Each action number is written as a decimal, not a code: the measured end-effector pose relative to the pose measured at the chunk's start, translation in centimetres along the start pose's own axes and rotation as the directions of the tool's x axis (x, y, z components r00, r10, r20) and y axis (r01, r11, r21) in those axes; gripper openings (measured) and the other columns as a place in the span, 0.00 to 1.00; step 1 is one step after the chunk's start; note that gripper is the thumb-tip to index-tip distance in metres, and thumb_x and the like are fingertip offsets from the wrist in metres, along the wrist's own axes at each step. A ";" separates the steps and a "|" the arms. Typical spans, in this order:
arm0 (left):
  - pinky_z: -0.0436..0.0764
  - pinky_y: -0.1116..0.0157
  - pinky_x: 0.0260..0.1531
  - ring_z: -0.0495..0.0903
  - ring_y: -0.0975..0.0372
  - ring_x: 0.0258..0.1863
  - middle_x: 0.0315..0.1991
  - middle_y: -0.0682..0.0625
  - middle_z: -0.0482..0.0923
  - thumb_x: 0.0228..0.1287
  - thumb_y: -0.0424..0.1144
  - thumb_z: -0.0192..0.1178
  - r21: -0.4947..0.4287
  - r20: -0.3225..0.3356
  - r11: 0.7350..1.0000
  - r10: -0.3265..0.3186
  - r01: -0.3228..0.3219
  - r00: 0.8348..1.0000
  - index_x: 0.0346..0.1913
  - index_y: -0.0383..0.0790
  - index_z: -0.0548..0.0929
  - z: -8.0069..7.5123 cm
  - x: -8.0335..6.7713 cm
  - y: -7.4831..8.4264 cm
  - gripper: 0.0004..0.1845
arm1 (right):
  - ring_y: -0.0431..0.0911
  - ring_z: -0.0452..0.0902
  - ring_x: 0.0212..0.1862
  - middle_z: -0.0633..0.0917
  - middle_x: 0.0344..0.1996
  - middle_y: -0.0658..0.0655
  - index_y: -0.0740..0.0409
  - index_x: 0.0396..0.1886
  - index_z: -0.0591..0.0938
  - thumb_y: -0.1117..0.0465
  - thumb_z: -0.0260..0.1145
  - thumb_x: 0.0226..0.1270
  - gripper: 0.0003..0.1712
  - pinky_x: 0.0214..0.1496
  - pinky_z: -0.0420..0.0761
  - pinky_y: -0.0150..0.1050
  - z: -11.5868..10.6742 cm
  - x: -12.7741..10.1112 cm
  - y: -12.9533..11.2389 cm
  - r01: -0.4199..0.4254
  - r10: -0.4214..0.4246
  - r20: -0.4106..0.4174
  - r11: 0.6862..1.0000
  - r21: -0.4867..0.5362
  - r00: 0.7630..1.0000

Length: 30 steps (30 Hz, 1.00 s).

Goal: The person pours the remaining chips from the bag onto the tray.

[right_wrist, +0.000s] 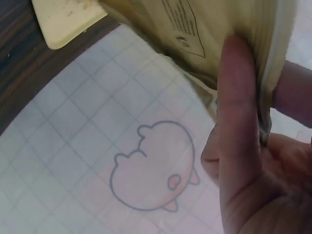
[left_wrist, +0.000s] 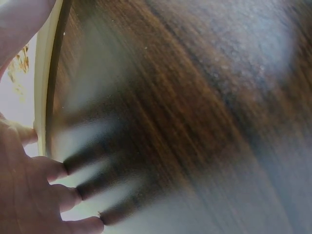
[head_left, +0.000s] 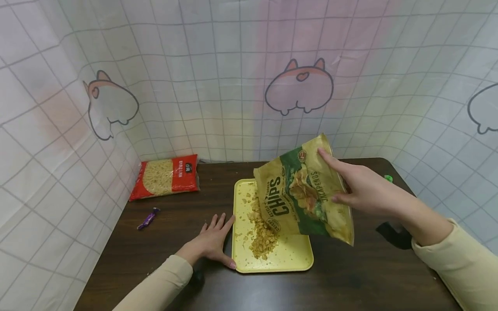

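My right hand [head_left: 367, 185] grips one end of a green and gold chip bag [head_left: 299, 190], tilted over a yellow tray [head_left: 292, 257]. In the right wrist view, a finger lies along the bag's crimped edge [right_wrist: 275, 48]. Broken chips [head_left: 264, 242] lie heaped on the tray beneath the bag's lower end, with crumbs scattered around; the bag hides the tray's right and far parts. Spread on the table, my left hand [head_left: 212, 242] has its thumb at the tray's near left corner. The left wrist view shows its fingers [left_wrist: 51, 168] beside the tray rim [left_wrist: 46, 73].
At the back left lies a red bag [head_left: 167, 177] with a window showing small pale yellow pieces. A purple wrapped candy [head_left: 148, 219] is in front of it. A small green object [head_left: 388, 178] sits near the back right edge. Gridded curtains [head_left: 229, 86] surround the dark table [head_left: 186, 242].
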<state>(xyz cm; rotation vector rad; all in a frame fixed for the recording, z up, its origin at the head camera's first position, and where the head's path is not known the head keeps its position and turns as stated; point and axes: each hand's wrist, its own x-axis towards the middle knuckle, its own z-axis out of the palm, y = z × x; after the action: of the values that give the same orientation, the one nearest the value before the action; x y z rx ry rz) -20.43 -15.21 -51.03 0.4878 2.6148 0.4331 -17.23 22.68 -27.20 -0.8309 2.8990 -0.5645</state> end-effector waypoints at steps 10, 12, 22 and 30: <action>0.50 0.33 0.74 0.41 0.37 0.82 0.83 0.35 0.42 0.35 0.68 0.81 -0.002 -0.002 1.000 -0.005 0.005 1.000 0.84 0.48 0.46 0.1 0.2 -0.1 0.76 | 0.39 0.60 0.21 0.79 0.27 0.56 0.46 0.85 0.42 0.65 0.75 0.63 0.64 0.37 0.71 0.39 -0.2 0.2 0.2 -0.043 0.043 0.012 0.999 -0.004 0.999; 0.50 0.33 0.74 0.41 0.37 0.82 0.83 0.35 0.42 0.35 0.68 0.81 -0.004 -0.004 1.000 -0.003 0.003 1.000 0.84 0.48 0.46 0.1 0.2 -0.1 0.75 | 0.38 0.60 0.21 0.80 0.28 0.57 0.47 0.85 0.41 0.65 0.75 0.63 0.64 0.39 0.71 0.40 -0.1 0.2 0.4 -0.043 0.043 -0.009 0.999 -0.013 0.999; 0.50 0.33 0.74 0.41 0.37 0.82 0.83 0.35 0.42 0.36 0.67 0.81 -0.004 -0.003 1.000 -0.005 0.005 1.000 0.84 0.48 0.46 0.1 0.1 -0.1 0.75 | 0.38 0.61 0.22 0.73 0.27 0.52 0.47 0.85 0.45 0.66 0.74 0.63 0.61 0.35 0.69 0.37 0.0 0.1 1.4 -0.032 0.032 -0.020 0.999 0.012 0.999; 0.51 0.33 0.74 0.41 0.37 0.82 0.83 0.34 0.42 0.35 0.68 0.81 -0.001 -0.005 1.000 -0.002 0.002 1.000 0.84 0.47 0.47 0.0 0.1 -0.1 0.76 | 0.35 0.56 0.16 0.64 0.14 0.46 0.51 0.85 0.50 0.67 0.68 0.71 0.51 0.25 0.66 0.33 1.6 0.2 1.5 0.011 -0.010 -0.051 0.999 0.030 0.999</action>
<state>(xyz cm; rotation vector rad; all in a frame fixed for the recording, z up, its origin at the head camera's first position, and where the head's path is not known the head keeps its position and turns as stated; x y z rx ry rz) -20.47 -15.24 -51.11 0.4848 2.6196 0.4364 -17.88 23.19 -29.24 -0.8406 2.9256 -0.6381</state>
